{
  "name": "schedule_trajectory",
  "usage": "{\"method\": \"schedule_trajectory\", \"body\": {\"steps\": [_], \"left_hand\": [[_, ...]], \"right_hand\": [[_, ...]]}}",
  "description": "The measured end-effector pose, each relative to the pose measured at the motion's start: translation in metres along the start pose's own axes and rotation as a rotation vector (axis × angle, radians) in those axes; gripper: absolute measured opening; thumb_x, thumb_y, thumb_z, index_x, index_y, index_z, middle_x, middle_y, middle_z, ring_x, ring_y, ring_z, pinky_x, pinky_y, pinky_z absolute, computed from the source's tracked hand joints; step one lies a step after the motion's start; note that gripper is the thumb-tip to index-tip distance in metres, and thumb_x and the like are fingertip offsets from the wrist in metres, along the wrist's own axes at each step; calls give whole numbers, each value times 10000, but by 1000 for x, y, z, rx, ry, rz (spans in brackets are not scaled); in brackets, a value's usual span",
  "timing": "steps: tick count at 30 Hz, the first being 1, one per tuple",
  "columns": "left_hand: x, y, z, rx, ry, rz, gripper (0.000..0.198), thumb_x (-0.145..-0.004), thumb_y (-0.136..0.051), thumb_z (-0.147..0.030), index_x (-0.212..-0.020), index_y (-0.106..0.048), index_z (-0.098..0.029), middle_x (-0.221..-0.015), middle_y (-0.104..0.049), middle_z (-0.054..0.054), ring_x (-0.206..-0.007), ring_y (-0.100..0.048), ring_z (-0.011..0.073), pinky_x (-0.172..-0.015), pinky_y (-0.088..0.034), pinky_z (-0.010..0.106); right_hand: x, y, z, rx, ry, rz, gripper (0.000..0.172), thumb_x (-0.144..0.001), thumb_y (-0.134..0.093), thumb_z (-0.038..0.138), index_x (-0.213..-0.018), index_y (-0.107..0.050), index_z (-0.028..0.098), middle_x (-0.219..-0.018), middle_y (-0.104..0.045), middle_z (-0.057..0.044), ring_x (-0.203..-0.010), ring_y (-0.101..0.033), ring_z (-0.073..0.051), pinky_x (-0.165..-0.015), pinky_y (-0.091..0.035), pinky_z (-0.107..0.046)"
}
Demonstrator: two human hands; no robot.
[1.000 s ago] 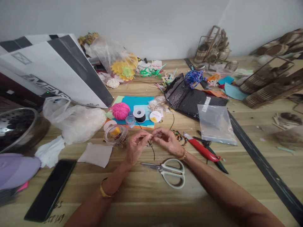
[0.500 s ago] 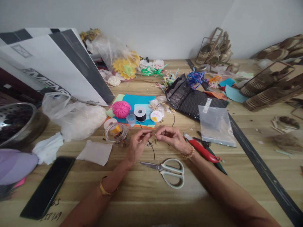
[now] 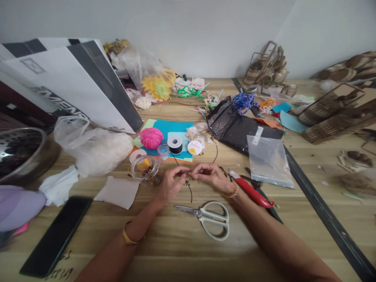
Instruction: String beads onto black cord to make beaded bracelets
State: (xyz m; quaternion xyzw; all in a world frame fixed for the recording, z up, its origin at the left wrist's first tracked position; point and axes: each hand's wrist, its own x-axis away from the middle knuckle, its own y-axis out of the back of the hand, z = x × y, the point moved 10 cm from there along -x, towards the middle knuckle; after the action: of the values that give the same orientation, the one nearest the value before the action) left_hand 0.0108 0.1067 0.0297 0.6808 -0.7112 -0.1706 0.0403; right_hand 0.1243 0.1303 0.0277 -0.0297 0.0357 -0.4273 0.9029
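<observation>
My left hand [image 3: 171, 185] and right hand [image 3: 212, 176] both pinch the black cord [image 3: 190, 192] tight between fingertips — scissors [image 3: 211, 219] right below, bead jar [image 3: 145, 169] crowding my left, red cutter [image 3: 253, 192] by my right.

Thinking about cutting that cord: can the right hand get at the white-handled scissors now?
Probably yes: the scissors lie close by the right hand, nothing between. But it pinches the black cord with the left hand, so must let go first.

Stretching wide in pale wood grain as a table [image 3: 182, 254], butting against a plain grey-white wall [image 3: 190, 35], turning a corner at right into a second wall [image 3: 331, 27], basking in soft, even light.
</observation>
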Motion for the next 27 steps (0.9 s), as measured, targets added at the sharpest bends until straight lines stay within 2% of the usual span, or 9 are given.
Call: {"method": "schedule_trajectory", "body": {"steps": [5, 8, 13, 17, 21, 27], "left_hand": [[-1, 2, 0, 129, 54, -3, 178, -726, -691, -214, -889, -710, -146, -820, -742, 72, -726, -674, 172, -669, -552, 268], [-2, 3, 4, 164, 98, -31, 138, -707, -727, -246, -797, -712, -142, -728, -727, 53, -648, -651, 153, -610, -537, 246], [-3, 5, 5, 102, 72, -52, 131, -740, -696, -269, -687, -698, -148, -632, -692, 28, -572, -603, 130, -549, -493, 223], [-3, 8, 4, 85, 57, -68, 127, -748, -678, -258, -694, -679, -143, -638, -680, 24, -581, -597, 126, -561, -482, 219], [-2, 7, 2, 84, 49, -67, 115, -749, -665, -240, -698, -664, -137, -650, -674, 24, -608, -602, 127, -596, -482, 221], [-1, 5, 0, 103, 31, -60, 117, -762, -643, -242, -714, -650, -135, -651, -666, 22, -602, -593, 122, -575, -466, 213]], "right_hand": [[0, 0, -5, 65, 20, -17, 258, -790, -702, 398, -766, -656, 145, -685, -613, 0, -634, -525, -110, -613, -414, -237], [0, 1, -9, 93, 24, -25, 275, -792, -693, 419, -777, -657, 148, -692, -619, -7, -640, -531, -117, -610, -421, -239], [-1, 0, -14, 79, 1, -28, 289, -778, -701, 431, -808, -647, 149, -676, -613, -1, -616, -534, -114, -594, -431, -236], [0, -1, -12, 55, 18, -59, 304, -770, -712, 428, -860, -633, 148, -659, -581, 15, -590, -504, -102, -564, -411, -220], [1, 2, -13, 122, 18, -113, 319, -783, -686, 456, -792, -627, 143, -599, -516, 33, -521, -415, -85, -488, -320, -208], [2, 3, -12, 191, 69, -157, 314, -820, -639, 456, -782, -607, 146, -617, -494, 28, -534, -391, -92, -495, -298, -218]]}}
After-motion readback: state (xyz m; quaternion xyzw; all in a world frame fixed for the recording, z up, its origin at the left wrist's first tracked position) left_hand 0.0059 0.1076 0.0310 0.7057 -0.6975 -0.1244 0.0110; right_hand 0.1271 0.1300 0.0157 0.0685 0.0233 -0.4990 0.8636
